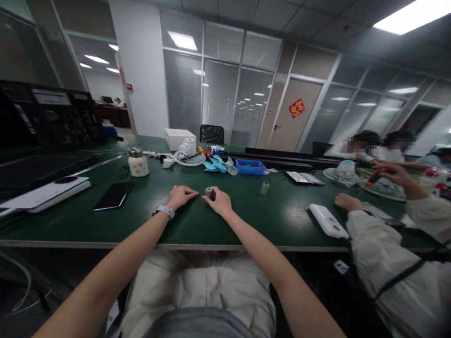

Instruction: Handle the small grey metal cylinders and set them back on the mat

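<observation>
My right hand [220,202] rests on the green table [246,220] with its fingers pinched round a small grey cylinder [209,192]. My left hand [181,195], with a watch at the wrist, lies curled on the table just left of it, fingertips close to the cylinder and holding nothing I can see. A second small grey cylinder [264,188] stands upright farther right.
A black phone [113,196] and a white flat device [49,193] lie at left. A lidded cup [137,162], white fan [189,154], teal blades [218,165] and blue tray [250,166] stand behind. A co-worker's sleeves [387,263] and white device [328,220] are at right.
</observation>
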A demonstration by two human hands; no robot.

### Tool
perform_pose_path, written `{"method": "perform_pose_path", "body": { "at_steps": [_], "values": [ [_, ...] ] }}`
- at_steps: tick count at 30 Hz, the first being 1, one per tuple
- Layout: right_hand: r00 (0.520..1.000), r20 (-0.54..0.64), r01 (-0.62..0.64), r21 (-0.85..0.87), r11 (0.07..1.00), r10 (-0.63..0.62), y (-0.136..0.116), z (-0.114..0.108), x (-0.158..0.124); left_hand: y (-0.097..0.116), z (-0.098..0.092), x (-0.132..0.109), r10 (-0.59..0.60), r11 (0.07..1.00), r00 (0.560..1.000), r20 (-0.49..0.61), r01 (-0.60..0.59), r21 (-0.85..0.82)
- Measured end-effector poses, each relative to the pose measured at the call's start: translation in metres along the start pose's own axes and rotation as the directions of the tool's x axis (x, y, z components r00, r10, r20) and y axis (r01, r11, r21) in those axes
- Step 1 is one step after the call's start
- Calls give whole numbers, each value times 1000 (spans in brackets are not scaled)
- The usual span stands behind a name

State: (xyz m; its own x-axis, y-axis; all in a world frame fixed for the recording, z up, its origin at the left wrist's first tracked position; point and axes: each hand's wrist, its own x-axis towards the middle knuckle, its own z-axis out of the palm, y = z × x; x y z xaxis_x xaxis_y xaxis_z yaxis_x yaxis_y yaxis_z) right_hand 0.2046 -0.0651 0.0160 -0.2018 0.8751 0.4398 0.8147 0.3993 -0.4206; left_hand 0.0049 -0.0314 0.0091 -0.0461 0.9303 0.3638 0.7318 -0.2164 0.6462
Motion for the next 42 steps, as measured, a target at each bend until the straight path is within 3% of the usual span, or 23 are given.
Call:
{"method": "perform_pose_path", "body": {
  "at_steps": [3, 8, 14, 18, 22, 25, 28, 30, 32, 36, 38, 42],
  "values": [
    [1000, -4, 2, -8, 1000, -2, -1, -1, 1, -6, -1, -2, 3, 984, 999, 54, -12, 177],
    [1000, 0, 27, 46, 999, -27, 13, -10, -1, -5, -1, -2, 5, 973, 996, 93, -26, 231],
    [988, -111, -111, 11, 994, 112, 90, -57, -19, -9, -1, 1, -3, 974, 994, 105, -21, 227],
    [932, -229, -302, -70, 951, 280, 145, -92, -36, -11, 1, 5, -15, 970, 994, 110, -13, 243],
    [876, -270, -438, -97, 894, 400, 169, -106, -44, -10, -1, 5, -11, 967, 992, 124, -21, 255],
    [861, -375, -411, -111, 905, 345, 155, -106, -46, -7, -3, 4, 1, 968, 992, 126, -33, 249],
    [888, -453, -198, -206, 958, 86, 118, -97, -48, -5, -3, 4, -80, 977, 994, 75, 63, 203],
    [927, -357, 8, -286, 958, -114, 86, -86, -47, -4, -3, 5, -185, 973, 983, -17, 186, 138],
    [930, -300, 113, -317, 942, -213, 55, -72, -41, -3, -4, 4, -253, 963, 961, -110, 261, 65],
    [930, -134, 295, -283, 913, -342, 11, -36, -20, -1, -7, 2, -273, 962, 943, -193, 272, -28],
    [936, -29, 334, -234, 913, -350, -1, -17, -10, 1, -8, 2, -264, 965, 943, -204, 259, -50],
    [972, 133, 213, -138, 967, -195, -11, 7, 2, 4, -9, 0, -256, 966, 944, -208, 256, -31]
  ]
}}
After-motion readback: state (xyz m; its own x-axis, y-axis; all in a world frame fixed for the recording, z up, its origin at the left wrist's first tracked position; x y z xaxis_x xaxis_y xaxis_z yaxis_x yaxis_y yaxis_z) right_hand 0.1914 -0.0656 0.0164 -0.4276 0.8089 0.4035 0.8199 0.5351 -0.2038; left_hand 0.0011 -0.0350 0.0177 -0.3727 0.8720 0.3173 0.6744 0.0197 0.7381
